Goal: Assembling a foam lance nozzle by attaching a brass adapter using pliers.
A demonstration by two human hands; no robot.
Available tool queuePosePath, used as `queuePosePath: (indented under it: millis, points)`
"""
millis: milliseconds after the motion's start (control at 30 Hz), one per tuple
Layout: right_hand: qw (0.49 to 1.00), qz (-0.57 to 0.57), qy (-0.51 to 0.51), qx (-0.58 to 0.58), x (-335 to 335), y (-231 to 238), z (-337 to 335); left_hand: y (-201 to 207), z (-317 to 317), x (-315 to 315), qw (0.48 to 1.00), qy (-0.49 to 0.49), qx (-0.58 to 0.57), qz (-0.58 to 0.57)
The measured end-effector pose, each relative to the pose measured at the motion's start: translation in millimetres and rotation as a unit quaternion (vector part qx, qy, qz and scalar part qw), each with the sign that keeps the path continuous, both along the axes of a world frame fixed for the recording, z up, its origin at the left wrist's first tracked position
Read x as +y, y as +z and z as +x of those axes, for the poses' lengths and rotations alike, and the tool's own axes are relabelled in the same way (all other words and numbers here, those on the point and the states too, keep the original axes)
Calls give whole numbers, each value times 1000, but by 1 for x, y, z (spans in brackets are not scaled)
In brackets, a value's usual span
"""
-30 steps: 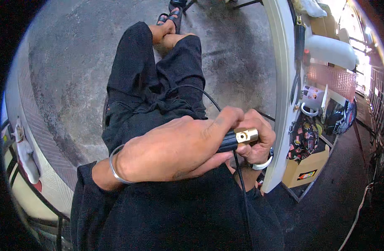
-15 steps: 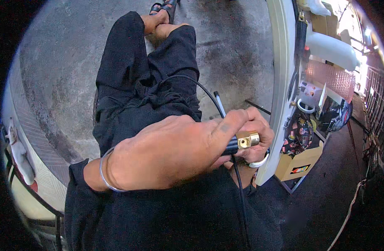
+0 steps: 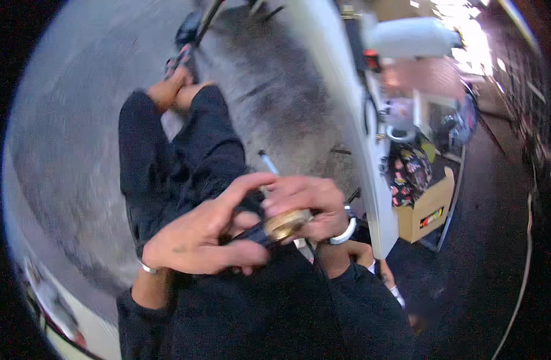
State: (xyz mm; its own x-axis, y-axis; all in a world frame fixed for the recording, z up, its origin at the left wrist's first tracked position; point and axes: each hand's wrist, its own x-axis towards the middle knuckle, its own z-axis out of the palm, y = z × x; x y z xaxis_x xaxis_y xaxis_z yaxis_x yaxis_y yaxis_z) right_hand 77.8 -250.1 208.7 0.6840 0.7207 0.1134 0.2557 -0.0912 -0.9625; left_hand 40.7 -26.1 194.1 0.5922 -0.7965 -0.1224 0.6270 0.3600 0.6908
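Note:
Above my lap, my left hand [image 3: 206, 237] is wrapped round a black tube [image 3: 254, 236] with a brass fitting [image 3: 287, 225] on its end. My right hand [image 3: 308, 201] has its fingers curled over the brass fitting from the far side, touching it. A thin pale-blue rod [image 3: 268, 161] with a dark tip sticks out past the fingers; its lower end is hidden by the hands. Both hands are slightly blurred, and the tube's near end is covered by my left palm.
A white table edge [image 3: 347, 108] runs along my right. Beyond it are a cardboard box [image 3: 428, 210], a dark patterned cloth [image 3: 410, 174], a white cup [image 3: 400, 123] and a pale rolled bundle [image 3: 413, 39]. Blurred bare skin with white bands [image 3: 396, 294] shows below the table's near end.
My left hand has turned and shifted back from the brass fitting, and my right hand has come over it into view. The tube has moved left and slightly nearer. The view has swung right.

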Motion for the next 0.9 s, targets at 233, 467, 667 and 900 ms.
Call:
queuePosePath:
  millis: [233,467,667,900]
  points:
    - [985,-33,-30,-168,26,2,1,-13,-16,-20,980,115,105,-120]
    - [980,-61,-160,-96,1,-5,-7,-15,-10,-18,980,178,86,-26]
    - [903,172,-287,-270,-30,56,39,-1,16,-27,970,232,44,57]
    - [759,319,-295,-485,-153,127,-52,6,-26,-3,934,222,161,229]
